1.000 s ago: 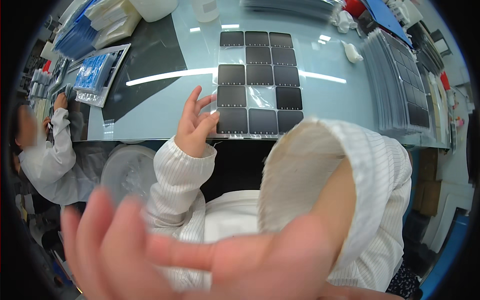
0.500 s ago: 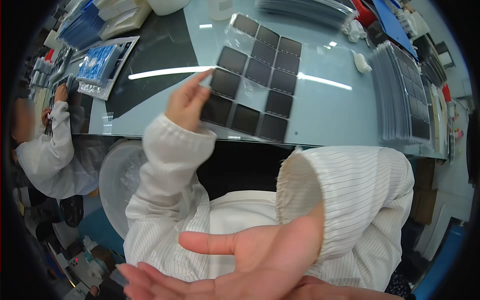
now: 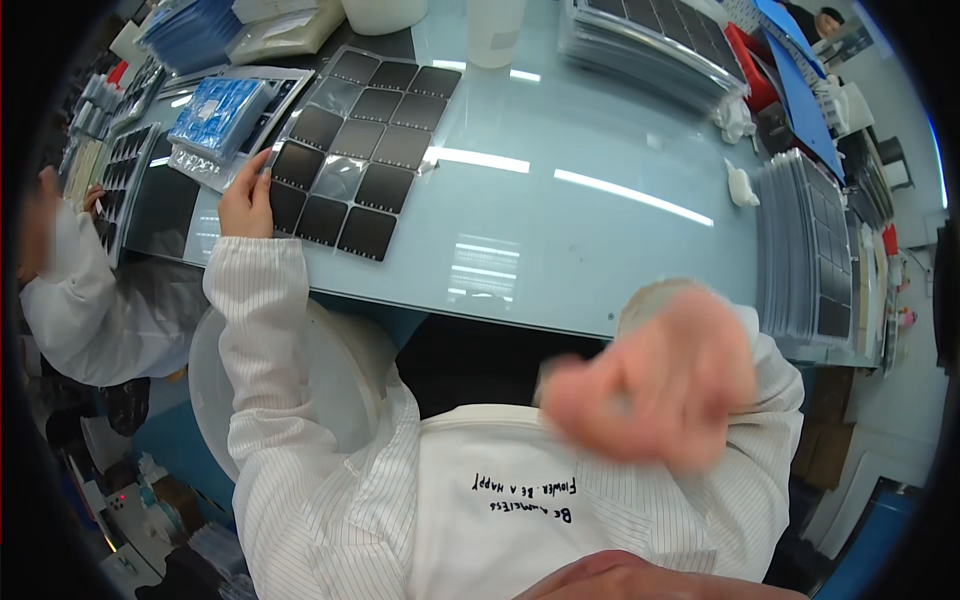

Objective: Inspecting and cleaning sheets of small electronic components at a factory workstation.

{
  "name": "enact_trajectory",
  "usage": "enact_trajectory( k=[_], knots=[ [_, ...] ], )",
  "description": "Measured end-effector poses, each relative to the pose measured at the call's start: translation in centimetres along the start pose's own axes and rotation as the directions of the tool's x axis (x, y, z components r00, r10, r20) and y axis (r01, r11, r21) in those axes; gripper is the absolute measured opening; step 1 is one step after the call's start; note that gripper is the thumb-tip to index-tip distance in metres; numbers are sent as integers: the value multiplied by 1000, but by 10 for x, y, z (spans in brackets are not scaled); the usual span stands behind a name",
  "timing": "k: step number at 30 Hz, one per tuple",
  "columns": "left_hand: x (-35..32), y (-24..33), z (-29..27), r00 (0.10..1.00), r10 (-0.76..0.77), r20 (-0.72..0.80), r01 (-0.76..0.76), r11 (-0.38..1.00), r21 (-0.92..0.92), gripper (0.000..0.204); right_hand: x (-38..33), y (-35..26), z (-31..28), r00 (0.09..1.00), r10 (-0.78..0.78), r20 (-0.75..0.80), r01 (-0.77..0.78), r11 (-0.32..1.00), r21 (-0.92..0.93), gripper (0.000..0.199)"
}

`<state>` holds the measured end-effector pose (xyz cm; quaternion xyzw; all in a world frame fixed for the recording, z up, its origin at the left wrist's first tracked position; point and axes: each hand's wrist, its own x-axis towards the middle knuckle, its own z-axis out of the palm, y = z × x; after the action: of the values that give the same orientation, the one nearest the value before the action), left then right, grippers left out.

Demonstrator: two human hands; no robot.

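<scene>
At the left of the glass-topped table, a clear plastic sheet [image 3: 376,141] bears rows of dark squares; a few of its places look clear, without a dark square. My left hand [image 3: 247,207] pinches the sheet's near left edge between thumb and fingers. Over my lap, close to the camera, hovers my right hand [image 3: 660,390], apart from the table; motion smears its fingers, so their pose is unclear. Just beyond my left hand, a blue packet [image 3: 215,118] lies on another clear-covered sheet.
Stacks of similar sheets stand at the right [image 3: 800,240] and far side [image 3: 660,60]. A white cup [image 3: 495,35] and a crumpled white tissue [image 3: 740,185] are on the table. A translucent bin [image 3: 345,365] is below its front edge. Another person [image 3: 90,310] works at left.
My left hand has carried the sheet left, and it now lies by the blue packet. My right hand has risen from the lower edge toward the right, its open palm turning into a blur.
</scene>
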<state>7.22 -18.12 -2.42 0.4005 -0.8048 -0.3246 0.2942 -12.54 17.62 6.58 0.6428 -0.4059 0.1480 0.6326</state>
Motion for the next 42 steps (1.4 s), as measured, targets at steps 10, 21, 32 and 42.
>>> enact_trajectory(
  k=[10,21,32,42],
  knots=[
    [-52,69,25,844,468,-263,-426,882,203,21,-157,185,150,476,656,586,-549,742,-384,74],
    [-100,112,56,835,548,48,-546,836,-50,18,-187,175,128,519,519,679,-435,845,-313,31],
    [-113,135,74,814,574,94,-529,798,-288,15,-164,178,105,620,669,410,-536,743,-402,5],
    [-134,118,59,892,354,280,-231,891,-391,20,-143,167,88,426,615,664,-611,736,-290,7]
  ],
)
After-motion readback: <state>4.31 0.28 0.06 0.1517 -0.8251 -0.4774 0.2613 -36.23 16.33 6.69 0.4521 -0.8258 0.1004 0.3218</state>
